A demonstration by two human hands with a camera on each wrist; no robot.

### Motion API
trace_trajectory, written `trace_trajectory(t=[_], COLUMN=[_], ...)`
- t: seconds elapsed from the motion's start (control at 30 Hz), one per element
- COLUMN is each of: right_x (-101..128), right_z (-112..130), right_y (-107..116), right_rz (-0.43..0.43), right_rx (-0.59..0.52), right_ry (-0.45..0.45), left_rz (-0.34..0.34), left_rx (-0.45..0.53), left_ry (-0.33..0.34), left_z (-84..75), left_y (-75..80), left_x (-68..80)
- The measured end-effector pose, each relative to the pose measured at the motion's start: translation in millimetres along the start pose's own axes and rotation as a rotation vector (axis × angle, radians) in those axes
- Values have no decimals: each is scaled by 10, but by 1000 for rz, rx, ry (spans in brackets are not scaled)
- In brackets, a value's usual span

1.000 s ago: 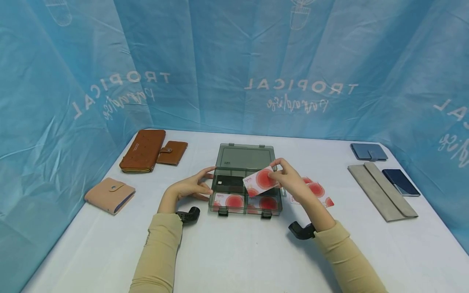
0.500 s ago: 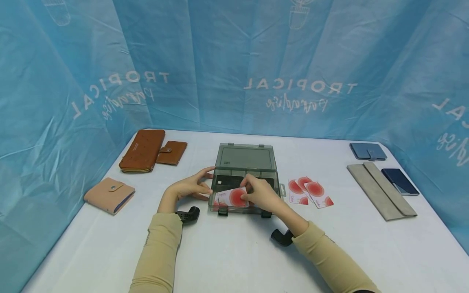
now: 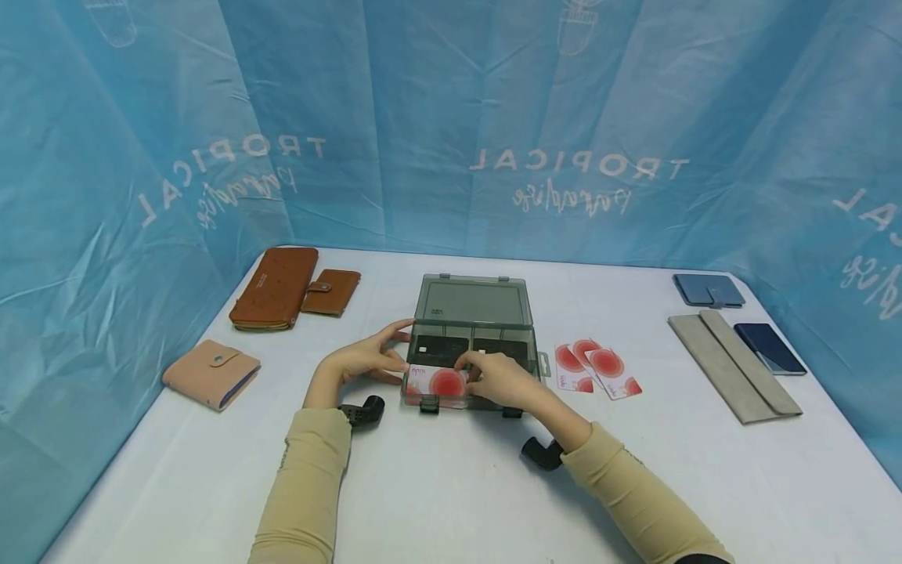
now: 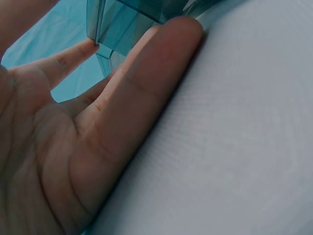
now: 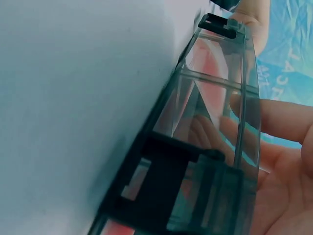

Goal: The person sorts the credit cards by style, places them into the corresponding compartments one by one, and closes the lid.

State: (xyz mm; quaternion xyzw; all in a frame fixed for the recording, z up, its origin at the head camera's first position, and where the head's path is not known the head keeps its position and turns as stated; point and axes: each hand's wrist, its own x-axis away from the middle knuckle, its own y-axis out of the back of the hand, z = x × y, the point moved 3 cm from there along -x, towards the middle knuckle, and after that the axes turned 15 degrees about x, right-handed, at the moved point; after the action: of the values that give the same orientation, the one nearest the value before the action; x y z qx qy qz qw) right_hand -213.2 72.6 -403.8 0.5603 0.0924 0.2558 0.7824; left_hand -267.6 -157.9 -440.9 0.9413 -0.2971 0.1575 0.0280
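Pinching a white card with a red disc (image 3: 442, 382) at its right edge, the fingers of the right hand (image 3: 496, 380) curl round it and lay it into the near left compartment of the smoky transparent box (image 3: 474, 345) at the middle of the table (image 3: 451, 486). Small red lettering stands on the card's left part, too small to read. The left hand (image 3: 366, 362) rests with fingers nearly straight and spread against the box's left wall; in the left wrist view its fingers (image 4: 146, 83) lie along the tabletop with a fingertip at the box's corner. The box is divided into four compartments: the two far ones look dark, and what fills them cannot be told; the near right one is hidden under the right hand. Its open lid (image 3: 474, 301) stands on the far side, bearing a small label that cannot be read, and two dark latches (image 3: 428, 406) sit on the near wall. Just right of the box lie three more cards (image 3: 595, 368), fanned and overlapping. Far left lie a long brown wallet (image 3: 276, 288) and a small brown wallet (image 3: 331, 293), side by side; near left, a pink wallet (image 3: 211, 374) with a snap tab. At the right lie a blue-grey wallet (image 3: 708, 291), a grey pouch (image 3: 733, 366) and a dark blue wallet (image 3: 770, 349). The blue backdrop (image 3: 211, 117) carries, mirror-reversed, the words "TROPICAL paradise".
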Motion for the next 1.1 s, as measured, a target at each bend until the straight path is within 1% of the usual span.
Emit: trace_trajectory(t=[0.1,0.2,0.33,0.43,0.5,0.57,0.67,0.87,1.0,1.1], right_x=[7,42,128,215,282,349,448,630,749,809], right_z=[-19,-49,-156,-307,-440,-599,-877,-1420,-1664,-1756], right_y=[3,53,212,364,455,525,583,596,553,536], right_rz=[29,16,-75,-147,-172,-179,-162,-83,3,35], right_rx=[21,3,-31,-47,-67,-71,-35,135,231,298], right_ry=[12,21,23,8,-17,-49,-88,-117,-154,-182], left_rz=[0,2,0,3,2,0,-5,-12,-11,-10], left_rx=[4,7,9,14,11,6,-3,-15,-13,-10], left_ry=[2,-3,-8,-10,-10,-10,-9,-8,-11,-11], left_z=[2,-4,-7,-2,3,7,11,20,19,17], left_y=[11,19,25,24,22,21,20,16,6,1], left_x=[-1,5,13,13,7,1,-5,-3,-6,-13])
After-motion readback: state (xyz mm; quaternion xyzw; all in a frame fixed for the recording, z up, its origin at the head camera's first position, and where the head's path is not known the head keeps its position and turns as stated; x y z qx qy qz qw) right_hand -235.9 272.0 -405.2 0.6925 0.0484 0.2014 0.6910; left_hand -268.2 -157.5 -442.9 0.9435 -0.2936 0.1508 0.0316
